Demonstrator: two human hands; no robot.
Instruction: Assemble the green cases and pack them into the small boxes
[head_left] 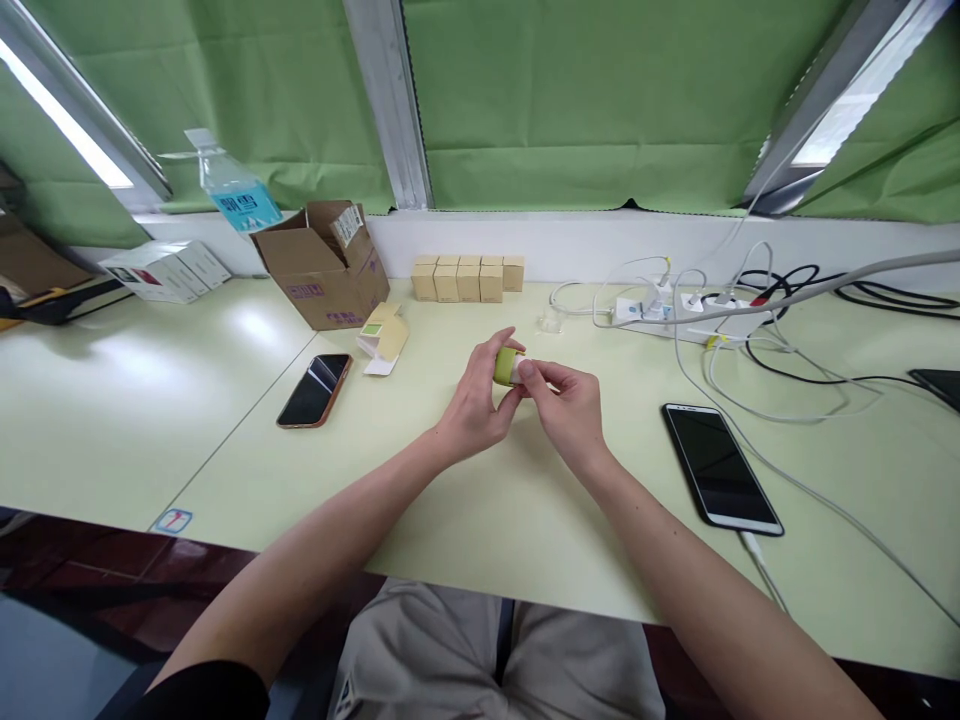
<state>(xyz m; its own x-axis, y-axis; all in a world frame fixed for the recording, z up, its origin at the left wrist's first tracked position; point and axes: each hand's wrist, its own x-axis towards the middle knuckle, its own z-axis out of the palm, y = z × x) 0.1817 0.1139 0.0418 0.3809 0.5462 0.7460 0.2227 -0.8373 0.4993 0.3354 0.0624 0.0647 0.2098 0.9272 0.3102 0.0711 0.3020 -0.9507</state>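
Over the middle of the table, my left hand (477, 402) grips a small green-and-white object (505, 367) between thumb and fingers. The green part looks like a sleeve or wrap around a white piece; its exact kind is unclear. My right hand (568, 408) pinches the white end, its fingertips touching the object and partly covering it. A torn-open small carton (385, 335), cream with a green patch, lies to the left of my hands. Behind them stand several small tan boxes (459, 280) in a row. A small clear piece (551, 322) rests just beyond my right hand.
A black phone (315, 391) lies left, and a larger phone (722, 468) with a cable lies right. At the back are an open cardboard box (326, 275), a water bottle (236, 190), white boxes (166, 270) and a power strip (686, 312) with tangled cables.
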